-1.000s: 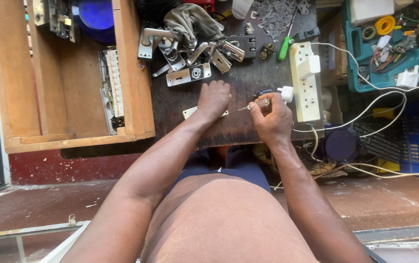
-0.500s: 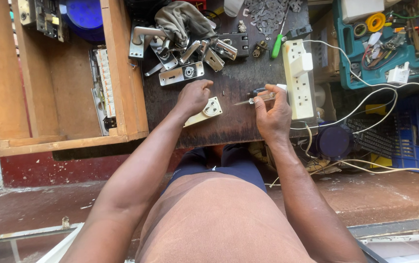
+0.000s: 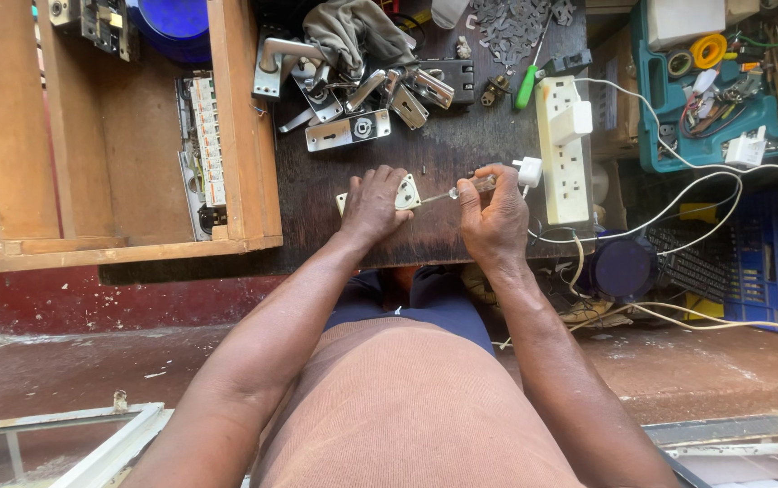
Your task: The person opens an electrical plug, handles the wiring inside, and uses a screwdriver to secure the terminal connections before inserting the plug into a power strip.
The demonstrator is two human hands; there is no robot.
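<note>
Your left hand (image 3: 372, 206) is pinning the white socket plate (image 3: 404, 192) to the desk (image 3: 443, 154), steadying it, while your right hand (image 3: 495, 215), beside the plate, is gripping the screwdriver (image 3: 472, 188) aimed at it.

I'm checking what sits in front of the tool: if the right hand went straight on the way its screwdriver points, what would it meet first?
Probably the white socket plate, held down by the left hand. The right hand aims the screwdriver leftward at it; the tip looks almost touching, though depth is unclear.

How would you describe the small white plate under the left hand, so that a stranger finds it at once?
Start at the dark worktable, beside the open wooden drawer. Near its front edge, the left hand presses down a small white socket plate. Unlike the metal lock parts behind it, it is white plastic, and the screwdriver tip meets it.
</note>
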